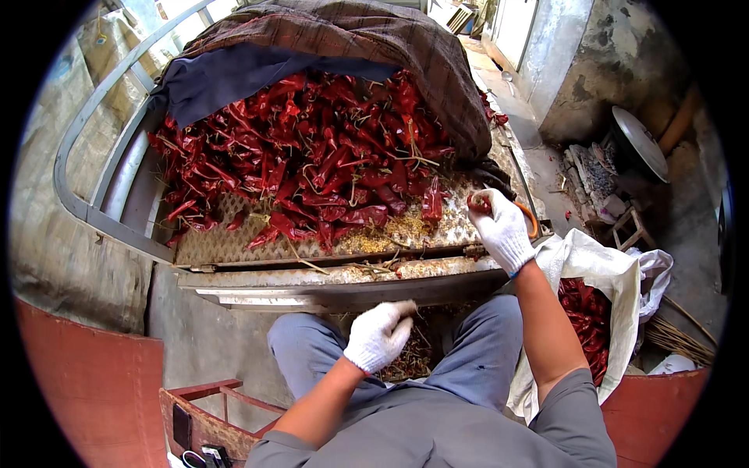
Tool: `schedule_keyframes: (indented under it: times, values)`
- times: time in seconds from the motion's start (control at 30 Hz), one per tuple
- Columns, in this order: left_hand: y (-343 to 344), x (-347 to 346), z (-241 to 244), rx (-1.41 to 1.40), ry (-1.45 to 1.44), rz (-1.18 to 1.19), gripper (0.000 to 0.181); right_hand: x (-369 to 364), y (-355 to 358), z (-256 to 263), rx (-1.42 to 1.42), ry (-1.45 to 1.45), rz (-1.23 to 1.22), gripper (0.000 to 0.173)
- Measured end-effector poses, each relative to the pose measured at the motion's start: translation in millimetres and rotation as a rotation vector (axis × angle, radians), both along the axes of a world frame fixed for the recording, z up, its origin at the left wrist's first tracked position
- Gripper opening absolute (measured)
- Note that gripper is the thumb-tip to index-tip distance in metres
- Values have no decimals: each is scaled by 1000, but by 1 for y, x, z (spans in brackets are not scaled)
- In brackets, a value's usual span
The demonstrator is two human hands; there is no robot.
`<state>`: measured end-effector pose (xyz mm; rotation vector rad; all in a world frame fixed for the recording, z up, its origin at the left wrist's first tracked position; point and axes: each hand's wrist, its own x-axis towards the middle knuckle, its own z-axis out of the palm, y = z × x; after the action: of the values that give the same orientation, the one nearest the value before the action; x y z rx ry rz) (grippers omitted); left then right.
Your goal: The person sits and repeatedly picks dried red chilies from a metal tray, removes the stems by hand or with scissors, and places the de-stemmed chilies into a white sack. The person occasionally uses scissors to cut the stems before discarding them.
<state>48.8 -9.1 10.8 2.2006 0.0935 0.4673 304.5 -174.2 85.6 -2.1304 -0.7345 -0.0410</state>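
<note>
My right hand (498,225), in a white knit glove, is closed around a dried red chili pepper (481,203) at the right front of a metal cart bed (199,255). An orange loop handle (531,220) shows just beside that hand; the rest of it is hidden. My left hand (377,339), gloved too, hovers above my lap, thumb apart from the fingers and nothing visible between them. A large heap of dried red chili peppers (316,158) covers much of the bed. Yellow seeds (374,238) and loose stems (307,258) lie along its front.
Brown cloth (374,29) and dark blue cloth (234,79) drape over the heap. A curved metal rail (73,128) bounds the left. By my right arm stands a white woven sack (623,316) holding peppers. Stem debris (409,357) lies between my knees. At lower left is a wooden stool (193,430).
</note>
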Motion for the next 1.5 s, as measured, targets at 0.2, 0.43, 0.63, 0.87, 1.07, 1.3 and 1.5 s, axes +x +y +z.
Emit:
schedule_keyframes:
  times: [0.2,0.43,0.63,0.87,1.07,1.3,1.5]
  values:
    - [-5,29,37,-568,-132,-61,32,-90,-13,11,-133,80,490,29]
    - [6,11,44,-331,-161,-138,25,-116,-19,9,-206,139,625,27]
    - [13,4,61,37,-261,-285,20,-122,-13,20,-342,325,765,46]
    - [-9,-25,51,-1255,297,-151,5,-140,-15,11,-133,390,901,36]
    - [-9,-17,34,-205,-205,-19,7,-146,-12,-5,-290,81,706,33]
    - [-22,-19,56,-1411,184,142,9,-147,-1,-3,-79,-116,691,25]
    - [11,-20,-1,-1217,253,239,8,-151,-1,-12,59,142,661,14]
